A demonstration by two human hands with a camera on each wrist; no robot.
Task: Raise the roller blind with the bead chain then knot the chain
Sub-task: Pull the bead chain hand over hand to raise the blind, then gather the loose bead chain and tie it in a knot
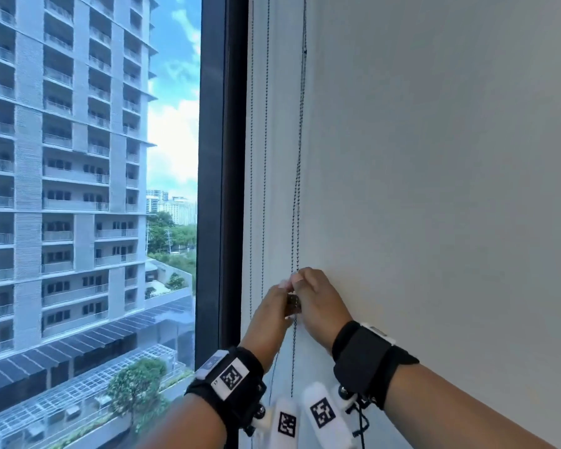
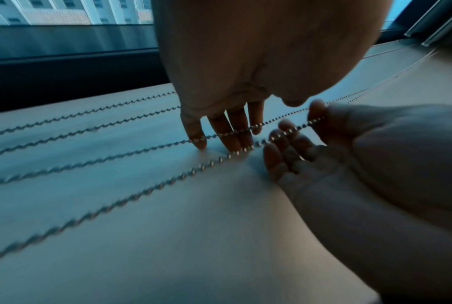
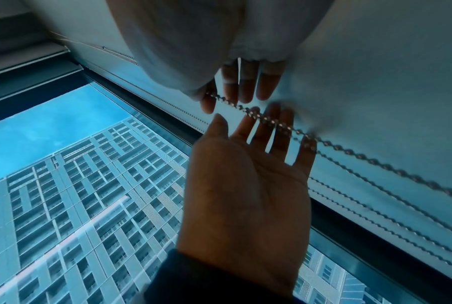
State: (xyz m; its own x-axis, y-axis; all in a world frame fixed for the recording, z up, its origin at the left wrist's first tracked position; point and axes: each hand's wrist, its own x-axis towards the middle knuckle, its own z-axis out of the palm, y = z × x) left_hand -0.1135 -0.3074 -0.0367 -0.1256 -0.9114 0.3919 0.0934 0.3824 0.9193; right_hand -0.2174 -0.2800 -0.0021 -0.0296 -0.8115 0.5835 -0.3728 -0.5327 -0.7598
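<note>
Left grip: left hand (image 1: 274, 306) up at the bead chain (image 1: 300, 150), fingers long and loosely spread in both wrist views; chain strands lie across the fingers (image 2: 235, 131). Whether thumb and forefinger pinch it, cannot tell.
Right grip: right hand (image 1: 318, 299) touching the left at the fingertips, thumb and forefinger seem closed on the chain at their top; the rest of the fingers (image 3: 248, 86) hang straight.
Between the grips: a small dark bunch of chain (image 1: 293, 306), too blurred to say whether it is a knot.
Chain: runs straight up from the grips against the white wall (image 1: 434, 157); two strands drop below the hands between the wrists.
Left of the grips: a second chain pair (image 1: 266, 124) hangs free just beside, then the dark window frame (image 1: 222, 157).
Beyond the glass: a tall balconied building (image 1: 62, 140), trees, blue sky.
Blind: only a pale roller edge (image 3: 24, 51) above the glass in the right wrist view.
Wrists: black straps (image 1: 366, 358) with white camera mounts carrying square black-and-white markers (image 1: 231, 377); small characters beside the left marker, not legible.
</note>
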